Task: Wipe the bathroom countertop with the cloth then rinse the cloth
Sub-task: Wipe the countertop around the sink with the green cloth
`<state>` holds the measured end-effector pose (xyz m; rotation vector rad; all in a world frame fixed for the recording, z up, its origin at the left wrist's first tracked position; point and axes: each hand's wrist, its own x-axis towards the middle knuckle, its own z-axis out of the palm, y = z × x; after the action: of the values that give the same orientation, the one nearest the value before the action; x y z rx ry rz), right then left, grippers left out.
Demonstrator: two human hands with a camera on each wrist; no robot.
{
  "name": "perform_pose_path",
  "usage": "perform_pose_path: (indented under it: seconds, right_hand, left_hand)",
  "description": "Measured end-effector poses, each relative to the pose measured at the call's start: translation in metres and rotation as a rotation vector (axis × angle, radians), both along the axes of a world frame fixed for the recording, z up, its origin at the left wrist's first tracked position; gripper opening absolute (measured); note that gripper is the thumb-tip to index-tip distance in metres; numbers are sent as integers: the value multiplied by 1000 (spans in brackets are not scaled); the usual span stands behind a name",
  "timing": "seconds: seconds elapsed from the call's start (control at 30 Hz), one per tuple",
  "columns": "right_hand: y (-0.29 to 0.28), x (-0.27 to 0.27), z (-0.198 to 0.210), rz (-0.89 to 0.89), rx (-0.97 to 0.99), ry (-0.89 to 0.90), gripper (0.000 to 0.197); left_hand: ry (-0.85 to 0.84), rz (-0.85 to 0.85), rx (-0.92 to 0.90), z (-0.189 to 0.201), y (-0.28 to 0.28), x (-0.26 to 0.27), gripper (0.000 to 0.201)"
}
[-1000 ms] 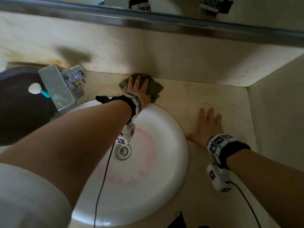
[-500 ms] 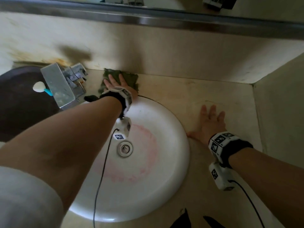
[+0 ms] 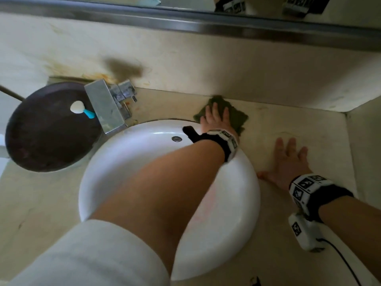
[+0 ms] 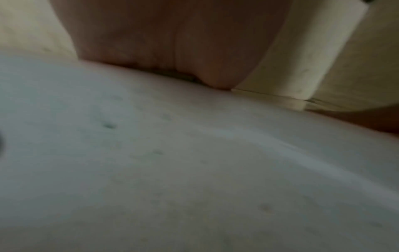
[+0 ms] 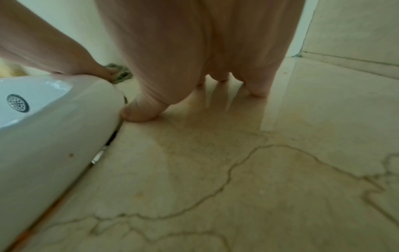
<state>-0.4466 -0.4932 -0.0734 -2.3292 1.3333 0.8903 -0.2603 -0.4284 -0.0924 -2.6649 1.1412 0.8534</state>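
A dark green cloth [image 3: 237, 118] lies flat on the beige countertop [image 3: 288, 124], behind the white basin [image 3: 144, 141] and against the back wall. My left hand [image 3: 216, 116] presses on it with straight fingers. In the right wrist view the cloth [image 5: 121, 73] shows as a green edge beyond the basin rim [image 5: 64, 102]. My right hand [image 3: 290, 157] rests flat on the countertop to the right of the basin, fingers spread, holding nothing. The left wrist view is blurred and shows only my palm [image 4: 172, 42] above the basin rim [image 4: 151, 153].
A square metal tap [image 3: 105, 110] stands at the basin's back left. A dark round pan [image 3: 47, 131] with a white and blue item [image 3: 79, 108] sits at the left. A side wall [image 3: 365, 151] closes the counter on the right. A metal mirror ledge [image 3: 206, 23] runs above.
My left hand slid the cloth left toward the tap, then back right along the back wall to the basin's far right side. The right hand stayed flat in place.
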Motion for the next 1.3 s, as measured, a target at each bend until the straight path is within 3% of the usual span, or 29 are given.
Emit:
perform_pose_path:
  seconds: [0.2, 0.33, 0.43, 0.6, 0.73, 0.83, 0.9, 1.0, 1.13, 1.2, 1.3]
  right_hand:
    - [2, 1, 2, 5, 6, -8, 124]
    - [2, 0, 3, 2, 14, -24, 124]
    - [2, -1, 2, -7, 27, -25, 124]
    - [1, 1, 0, 1, 12, -38, 126]
    - [-9, 0, -11, 67, -2, -29, 148]
    - [-10, 0, -13, 111, -36, 3, 148]
    - [-9, -2, -15, 46, 9, -9, 137]
    - [-2, -3, -3, 16, 6, -44, 122]
    - [-1, -5, -5, 6, 27, -63, 123]
    - [0, -6, -4, 9, 26, -73, 124]
    - [-1, -6, -4, 7, 44, -95, 125]
  left_hand:
    - [-99, 383, 103, -3, 33, 72, 93]
    - [-106, 422, 173, 1, 31, 80, 95]
    - [-74, 451, 97, -3, 15, 70, 98]
    - [-59, 281, 80, -2, -33, -6, 92]
    - [45, 30, 25, -7, -57, -81, 90]
    - [53, -87, -9, -12, -56, -94, 84]
    - [39, -123, -28, -14, -48, -77, 81]
    - [-11, 12, -22, -12, -31, -31, 79]
    - [-86, 264, 40, -11, 5, 50, 83]
    - [-148, 356, 158, -18, 16, 84, 89]
    - [-210, 406, 261, -25, 11, 95, 96]
